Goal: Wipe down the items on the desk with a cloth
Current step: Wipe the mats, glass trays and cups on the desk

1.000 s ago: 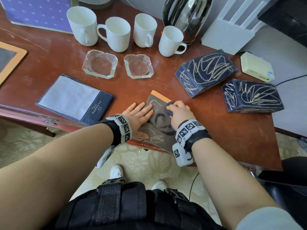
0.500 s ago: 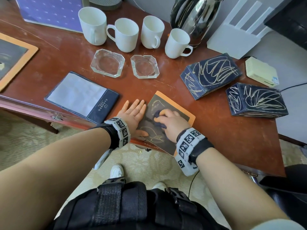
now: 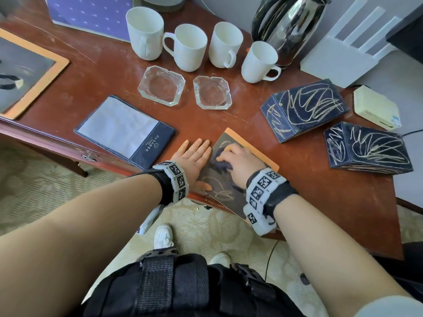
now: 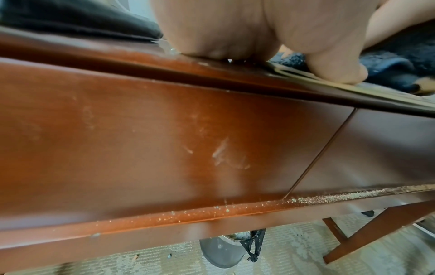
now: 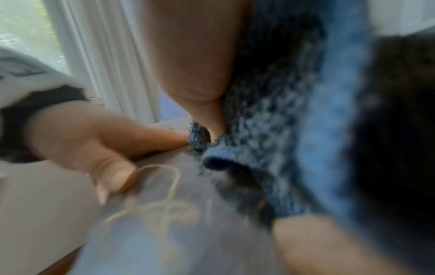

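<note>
Head view shows the right hand [image 3: 238, 164] bunched around a dark blue cloth [image 3: 220, 162], pressing it onto a dark board with an orange border [image 3: 229, 179] that lies at the near edge of the desk [image 3: 320, 202]. Pale scribbles mark the board's near half, just beside the cloth. The left hand [image 3: 194, 161] lies flat, fingers straight and spread, palm on the desk with its thumb pinning the board's left edge.

Right wrist view, blurred, confirms it: cloth [image 5: 270, 121] gripped in the curled fingers, left thumb [image 5: 113, 173] on the board's surface [image 5: 164, 223] beside a pale loop of scribble.

To do this stroke well, I'd say keep that left thumb down firmly, because the board's near corner overhangs the desk edge and could tip or slide off under pressure. Short firm passes toward the near scribbles look the best bet, with a fresh fold of cloth turned under once it loads up.

Around it: a dark folder [image 3: 123, 129] just to the left, two glass ashtrays [image 3: 161, 85] farther back, four white mugs [image 3: 184, 48] and a steel kettle [image 3: 288, 28] at the far side. Two scribbled dark boxes [image 3: 304, 106] wait to the right, likely next in line. Nothing crowds the board, though wide sweeps right would near the closer box.
</note>
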Demonstrator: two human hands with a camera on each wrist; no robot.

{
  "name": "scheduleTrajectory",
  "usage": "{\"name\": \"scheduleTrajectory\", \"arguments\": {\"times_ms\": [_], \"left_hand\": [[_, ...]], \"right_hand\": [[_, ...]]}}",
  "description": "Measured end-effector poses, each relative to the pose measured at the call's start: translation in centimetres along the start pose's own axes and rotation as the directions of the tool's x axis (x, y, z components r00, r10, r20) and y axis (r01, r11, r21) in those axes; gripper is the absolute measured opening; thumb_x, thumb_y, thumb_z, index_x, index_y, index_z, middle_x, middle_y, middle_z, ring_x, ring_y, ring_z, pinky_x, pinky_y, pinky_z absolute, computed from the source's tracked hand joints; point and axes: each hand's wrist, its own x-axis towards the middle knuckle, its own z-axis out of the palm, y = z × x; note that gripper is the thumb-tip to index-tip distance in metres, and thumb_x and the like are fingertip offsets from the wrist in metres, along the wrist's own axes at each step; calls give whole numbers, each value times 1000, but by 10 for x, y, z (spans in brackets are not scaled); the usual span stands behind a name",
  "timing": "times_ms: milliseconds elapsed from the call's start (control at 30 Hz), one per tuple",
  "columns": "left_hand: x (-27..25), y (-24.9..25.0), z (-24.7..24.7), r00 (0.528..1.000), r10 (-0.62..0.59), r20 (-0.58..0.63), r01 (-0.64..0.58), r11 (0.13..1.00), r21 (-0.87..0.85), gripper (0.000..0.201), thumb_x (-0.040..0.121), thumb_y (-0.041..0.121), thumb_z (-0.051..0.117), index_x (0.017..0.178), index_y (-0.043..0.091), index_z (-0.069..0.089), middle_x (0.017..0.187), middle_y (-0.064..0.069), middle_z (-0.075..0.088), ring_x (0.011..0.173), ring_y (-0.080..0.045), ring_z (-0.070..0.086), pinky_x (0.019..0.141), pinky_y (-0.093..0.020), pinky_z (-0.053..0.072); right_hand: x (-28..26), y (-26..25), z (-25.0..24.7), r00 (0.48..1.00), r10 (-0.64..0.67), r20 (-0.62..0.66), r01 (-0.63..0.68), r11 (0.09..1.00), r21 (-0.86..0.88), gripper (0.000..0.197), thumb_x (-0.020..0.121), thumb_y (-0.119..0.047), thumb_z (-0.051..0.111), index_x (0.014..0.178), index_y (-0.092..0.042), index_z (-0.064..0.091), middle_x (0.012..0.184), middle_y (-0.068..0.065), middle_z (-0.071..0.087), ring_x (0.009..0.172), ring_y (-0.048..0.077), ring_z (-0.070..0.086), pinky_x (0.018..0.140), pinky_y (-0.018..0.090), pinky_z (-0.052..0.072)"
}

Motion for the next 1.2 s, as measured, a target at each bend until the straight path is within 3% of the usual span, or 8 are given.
{"name": "scheduleTrajectory", "arguments": {"times_ms": [133, 300, 467, 633, 800, 933, 1100, 1200], "left_hand": [[1, 0, 0, 1000, 0, 0, 0, 1000, -3, 104, 81, 73, 34, 145, 10, -20, 153, -6, -27, 141, -22, -24, 112, -41, -17], [1, -1, 2, 1000, -2, -7, 2, 1000, 16, 104, 81, 73, 32, 145, 9, -19, 153, -6, -26, 141, -22, -24, 112, -41, -17], [2, -1, 3, 1000, 0, -5, 0, 1000, 15, 104, 82, 72, 34, 145, 10, -20, 153, -6, -27, 141, -22, -24, 111, -41, -17], [2, -1, 1, 1000, -5, 12, 4, 1000, 15, 103, 82, 73, 32, 145, 10, -21, 152, -6, -28, 141, -21, -24, 111, -40, -17], [1, 0, -1, 1000, -7, 29, 7, 1000, 14, 103, 83, 71, 33, 144, 10, -22, 152, -6, -29, 141, -21, -24, 112, -41, -16], [-1, 1, -2, 999, -7, 32, 7, 1000, 11, 103, 83, 71, 33, 144, 10, -22, 152, -5, -28, 141, -21, -24, 113, -40, -15], [-1, 2, -2, 999, -16, 51, 15, 1000, 24, 103, 83, 71, 33, 144, 10, -23, 152, -5, -29, 141, -21, -24, 113, -41, -14], [-1, 3, -1, 999, -14, 41, 13, 999, 34, 102, 83, 72, 32, 144, 11, -24, 152, -5, -29, 141, -21, -24, 114, -41, -13]], "right_hand": [[25, 7, -9, 949, 289, -123, -269, 950, 157, 38, 92, -5, 43, 124, -24, 48, 131, 4, 37, 111, 28, 40, 84, 35, 42], [17, -3, -3, 999, -33, -21, 32, 999, -13, 48, 93, -6, 46, 136, -25, 40, 139, 0, 32, 123, 26, 34, 95, 37, 42], [20, 20, -11, 968, 239, -81, -232, 969, 87, 46, 91, -4, 45, 133, -23, 43, 136, 4, 34, 116, 29, 38, 90, 37, 40], [0, 4, 3, 999, -50, -14, 50, 999, -2, 52, 91, -1, 43, 137, -27, 40, 142, -3, 29, 126, 24, 31, 96, 35, 41], [-11, 29, 6, 953, 296, -65, -285, 948, 145, 49, 92, -4, 40, 135, -29, 44, 139, -2, 33, 118, 27, 35, 98, 40, 40], [-25, 10, 20, 1000, 1, 11, -2, 998, 62, 52, 91, -2, 40, 133, -31, 46, 141, -6, 32, 124, 24, 31, 94, 33, 38], [-30, 35, 14, 939, 339, -60, -325, 930, 174, 52, 90, -2, 41, 134, -30, 46, 140, -3, 33, 120, 27, 35, 99, 37, 38], [-40, 23, 18, 993, 88, 77, -97, 988, 122, 53, 88, -3, 46, 134, -30, 47, 143, -3, 31, 124, 25, 33, 99, 32, 36]]}}
